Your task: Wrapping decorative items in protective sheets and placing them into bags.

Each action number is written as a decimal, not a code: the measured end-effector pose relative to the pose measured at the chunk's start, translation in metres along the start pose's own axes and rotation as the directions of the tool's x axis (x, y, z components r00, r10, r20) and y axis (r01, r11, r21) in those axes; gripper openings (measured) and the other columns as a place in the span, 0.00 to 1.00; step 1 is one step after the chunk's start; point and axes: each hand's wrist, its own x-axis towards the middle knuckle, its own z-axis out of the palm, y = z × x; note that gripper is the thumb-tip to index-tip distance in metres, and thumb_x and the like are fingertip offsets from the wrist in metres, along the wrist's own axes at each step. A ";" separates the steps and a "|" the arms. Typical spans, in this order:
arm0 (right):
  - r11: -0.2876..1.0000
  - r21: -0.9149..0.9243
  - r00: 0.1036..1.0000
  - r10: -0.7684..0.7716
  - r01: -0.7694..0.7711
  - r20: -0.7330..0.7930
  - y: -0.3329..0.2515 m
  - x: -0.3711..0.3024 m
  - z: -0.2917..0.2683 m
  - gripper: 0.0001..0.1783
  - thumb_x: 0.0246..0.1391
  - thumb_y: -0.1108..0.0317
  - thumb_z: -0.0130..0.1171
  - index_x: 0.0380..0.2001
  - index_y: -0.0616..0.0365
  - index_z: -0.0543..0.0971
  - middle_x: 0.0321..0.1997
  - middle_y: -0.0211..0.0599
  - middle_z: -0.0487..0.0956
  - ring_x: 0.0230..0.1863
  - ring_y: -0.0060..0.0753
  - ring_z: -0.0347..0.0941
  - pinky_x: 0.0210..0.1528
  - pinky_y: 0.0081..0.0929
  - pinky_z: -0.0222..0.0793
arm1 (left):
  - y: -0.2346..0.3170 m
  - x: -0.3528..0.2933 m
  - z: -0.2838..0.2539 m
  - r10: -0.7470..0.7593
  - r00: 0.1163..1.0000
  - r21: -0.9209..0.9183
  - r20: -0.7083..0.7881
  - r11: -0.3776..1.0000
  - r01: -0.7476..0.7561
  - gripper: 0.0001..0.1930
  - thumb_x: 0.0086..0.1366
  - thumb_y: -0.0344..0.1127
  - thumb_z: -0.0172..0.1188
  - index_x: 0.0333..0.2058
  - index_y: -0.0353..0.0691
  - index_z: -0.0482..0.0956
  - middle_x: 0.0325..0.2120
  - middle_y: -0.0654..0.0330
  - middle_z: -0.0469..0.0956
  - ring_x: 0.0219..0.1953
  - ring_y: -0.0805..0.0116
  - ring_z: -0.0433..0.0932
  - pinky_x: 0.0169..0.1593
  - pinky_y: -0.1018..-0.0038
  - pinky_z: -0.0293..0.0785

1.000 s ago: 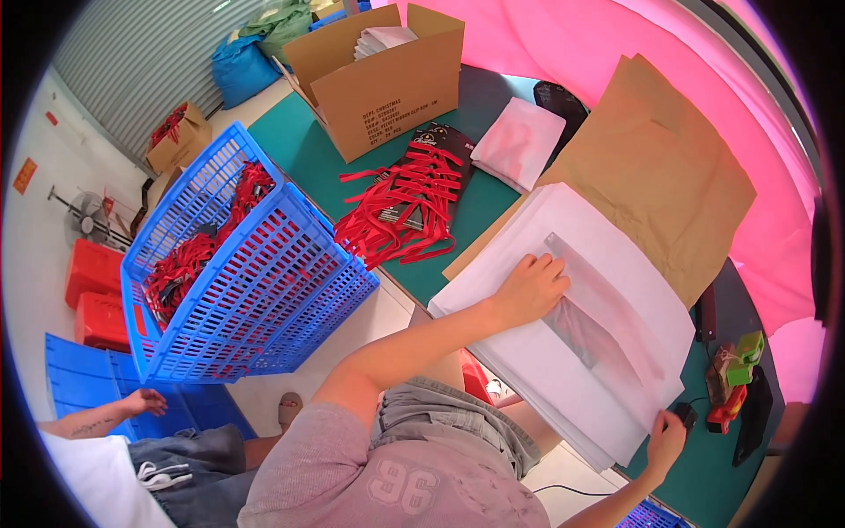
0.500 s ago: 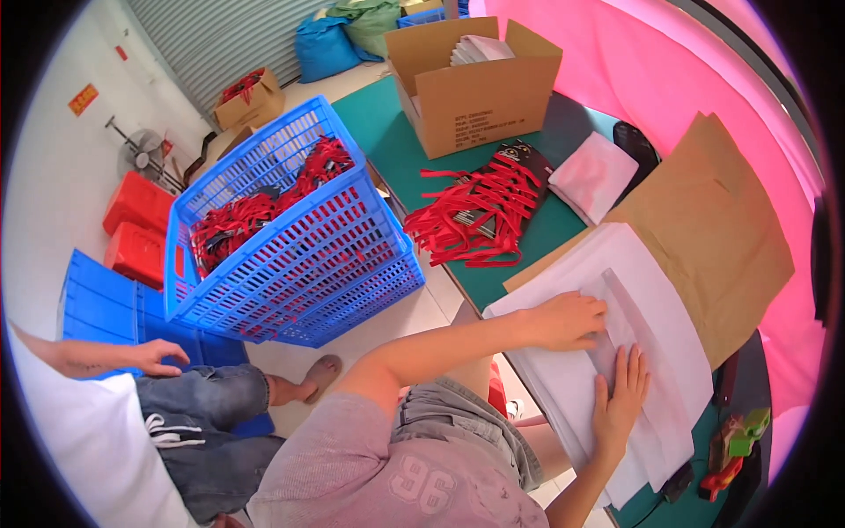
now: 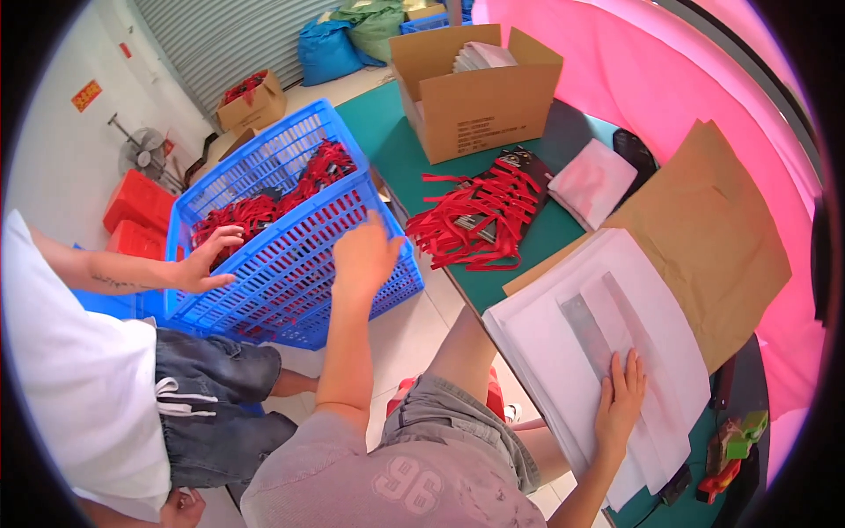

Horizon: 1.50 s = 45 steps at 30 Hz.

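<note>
My left hand point(image 3: 365, 255) is stretched out over the near rim of a blue plastic basket point(image 3: 299, 264), fingers apart and holding nothing. The basket holds several red straps point(image 3: 255, 211). My right hand point(image 3: 620, 400) lies flat, fingers spread, on a stack of white sheets point(image 3: 563, 352) at the edge of the green table point(image 3: 396, 150). A narrow grey strip point(image 3: 585, 326) lies on the sheets just above that hand. A pile of red straps point(image 3: 475, 220) lies on the table between the basket and the sheets.
A co-worker in a white shirt sits at the left, one hand point(image 3: 207, 260) on the basket's rim. On the table stand an open cardboard box point(image 3: 480, 106), a pink-white packet point(image 3: 591, 183) and brown paper point(image 3: 704, 238). Red crates point(image 3: 132, 211) stand on the floor.
My left hand left the white sheets and swung left to the blue basket. My right hand stays on the sheets. The co-worker's hand rose to the basket's rim.
</note>
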 end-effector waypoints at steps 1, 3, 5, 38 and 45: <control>1.000 -0.003 1.000 0.014 -0.014 -0.001 0.002 -0.003 -0.001 0.23 0.57 0.72 0.50 0.57 0.54 0.74 0.68 0.40 0.64 0.69 0.48 0.55 0.70 0.44 0.45 | 0.019 0.000 0.001 0.097 0.995 -0.068 -0.032 0.993 -0.099 0.17 0.59 0.44 0.58 0.39 0.35 0.75 0.30 0.50 0.80 0.32 0.46 0.78 0.35 0.60 0.74; 0.999 -0.030 0.998 -0.036 0.034 -0.042 0.004 -0.004 0.000 0.22 0.57 0.72 0.51 0.56 0.53 0.74 0.67 0.40 0.65 0.68 0.50 0.57 0.70 0.45 0.48 | 0.083 -0.004 0.010 0.549 0.823 -0.390 -0.148 0.732 -0.559 0.21 0.56 0.41 0.61 0.47 0.38 0.75 0.39 0.54 0.80 0.40 0.53 0.78 0.43 0.65 0.74; 0.999 -0.004 0.998 -0.052 0.052 -0.045 0.006 -0.001 0.004 0.22 0.57 0.72 0.51 0.56 0.52 0.75 0.67 0.40 0.65 0.67 0.50 0.58 0.69 0.45 0.49 | 0.143 -0.015 0.044 0.761 0.459 -0.462 -0.458 0.238 -0.855 0.23 0.57 0.40 0.61 0.51 0.40 0.75 0.49 0.57 0.77 0.50 0.57 0.74 0.53 0.64 0.70; 0.272 0.805 0.116 0.962 -0.527 -0.248 0.340 -0.169 -0.198 0.20 0.51 0.63 0.62 0.47 0.59 0.75 0.44 0.43 0.76 0.44 0.43 0.75 0.43 0.33 0.74 | 0.206 -0.054 0.126 0.966 0.256 -0.331 0.029 0.251 -0.910 0.40 0.61 0.52 0.55 0.67 0.43 0.53 0.69 0.50 0.47 0.71 0.54 0.46 0.70 0.52 0.33; -0.064 0.926 0.064 0.993 -0.371 0.095 0.370 -0.182 -0.216 0.21 0.49 0.63 0.65 0.44 0.61 0.75 0.48 0.48 0.74 0.48 0.48 0.77 0.45 0.38 0.77 | 0.209 -0.055 0.128 0.968 0.249 -0.332 0.034 0.246 -0.911 0.40 0.61 0.52 0.55 0.67 0.43 0.53 0.69 0.50 0.47 0.71 0.54 0.46 0.70 0.53 0.33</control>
